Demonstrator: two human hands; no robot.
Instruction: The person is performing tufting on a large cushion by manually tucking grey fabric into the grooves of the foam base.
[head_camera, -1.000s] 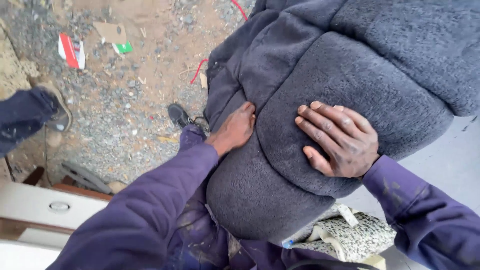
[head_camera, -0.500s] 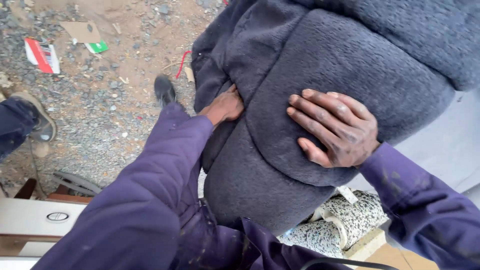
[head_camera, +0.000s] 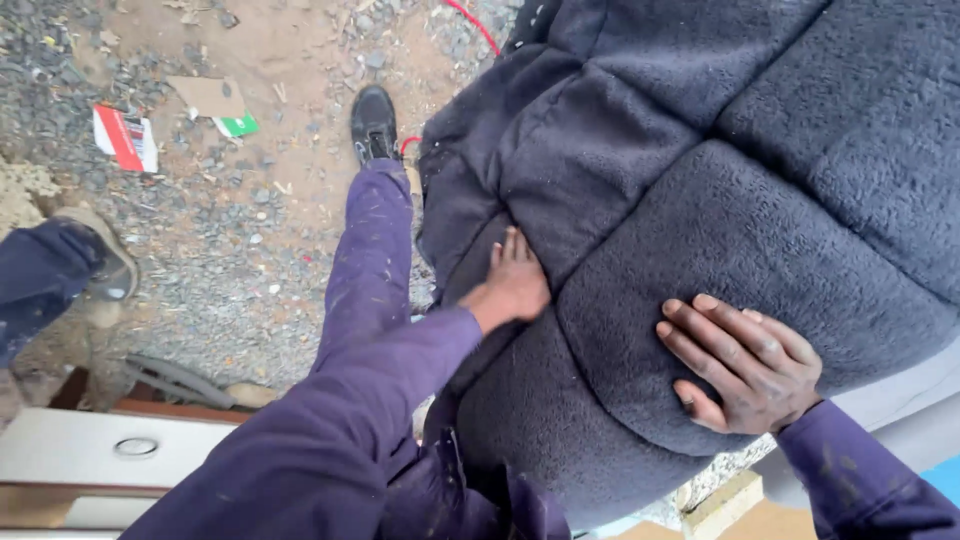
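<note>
A large dark grey padded cushion (head_camera: 720, 220), covered in fuzzy fabric and stitched into fat sections, fills the right and upper part of the view, raised above the gravel ground (head_camera: 200, 260). The left hand (head_camera: 515, 285) lies flat on the cushion's left side, at the seam where two sections meet, its fingers (head_camera: 512, 250) straight, close together and pointing up along the fabric, gripping nothing. The right hand (head_camera: 745, 365) rests on the cushion's lower rounded section, fingers (head_camera: 700, 335) spread slightly apart and curved over the padding, pressing rather than clamping. Both arms wear purple sleeves (head_camera: 330, 440). Left of the cushion, the person's purple trouser leg ends in a black shoe (head_camera: 374, 122) on the gravel. Further left of the cushion lie a red-and-white packet (head_camera: 125, 138), a scrap of brown cardboard (head_camera: 208, 96) and a small green-and-white piece (head_camera: 236, 125). At the far left, well apart from the cushion, another person's dark blue leg (head_camera: 40, 280) and worn shoe (head_camera: 105, 255) show.
</note>
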